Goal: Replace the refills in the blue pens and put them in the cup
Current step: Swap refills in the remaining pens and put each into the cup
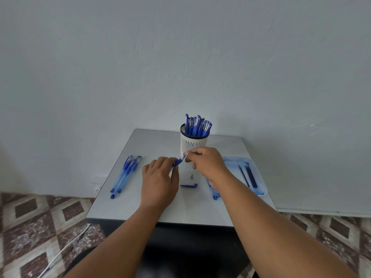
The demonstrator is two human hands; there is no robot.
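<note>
Together, left hand and right hand pinch a blue pen.

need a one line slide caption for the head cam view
Both hands, left and right, hold a blue pen in front of the pen-filled cup; its cap lies on the table.

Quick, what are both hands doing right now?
Left hand: grips the blue pen barrel.
Right hand: pinches the far end of the same pen barrel; what sits between its fingertips cannot be told.
</note>
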